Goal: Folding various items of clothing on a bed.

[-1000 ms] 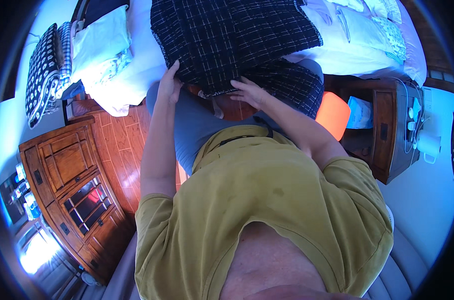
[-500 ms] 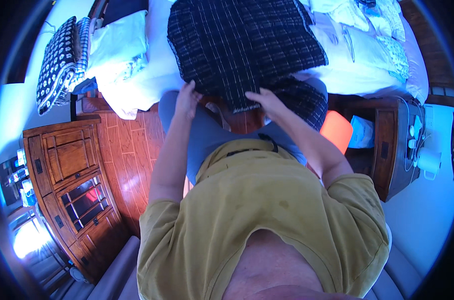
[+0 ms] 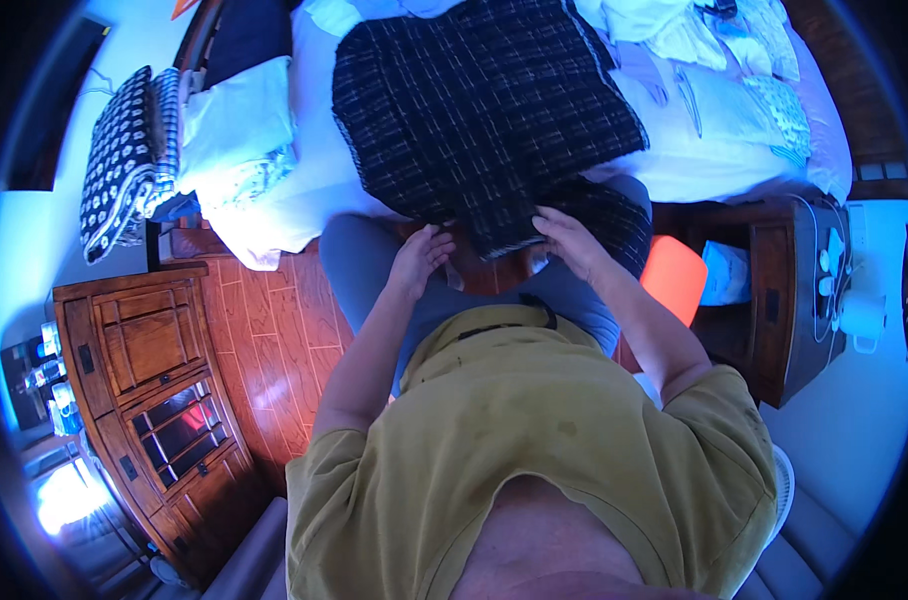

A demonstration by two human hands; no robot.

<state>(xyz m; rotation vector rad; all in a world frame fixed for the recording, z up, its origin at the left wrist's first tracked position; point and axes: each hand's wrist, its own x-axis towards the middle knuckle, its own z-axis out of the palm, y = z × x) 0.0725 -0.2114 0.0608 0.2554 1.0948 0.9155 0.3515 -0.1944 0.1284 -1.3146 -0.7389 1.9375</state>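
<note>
A black garment [image 3: 474, 110] with a thin white woven check lies spread over the edge of the bed in front of me. A narrow, sleeve-like strip [image 3: 496, 222] of it hangs between my knees. My right hand [image 3: 570, 245] pinches the right edge of that strip near its lower end, and its fingertips are partly hidden. Just left of the strip, my left hand [image 3: 421, 262] is apart from the cloth, fingers loosely spread, holding nothing. More of the dark cloth [image 3: 619, 220] drapes over my right thigh.
Folded patterned textiles [image 3: 124, 165] and pale cloths [image 3: 239, 125] sit at the bed's left. More light clothes [image 3: 734, 110] lie on its right. An orange object [image 3: 672, 278] stands by a wooden nightstand [image 3: 772, 300] with cables and a white cup. A wooden cabinet [image 3: 154, 330] is at left.
The strip's end has come nearer to me and slightly right. My left hand has drawn back off the garment's edge, while my right hand has shifted right and down along the strip.
</note>
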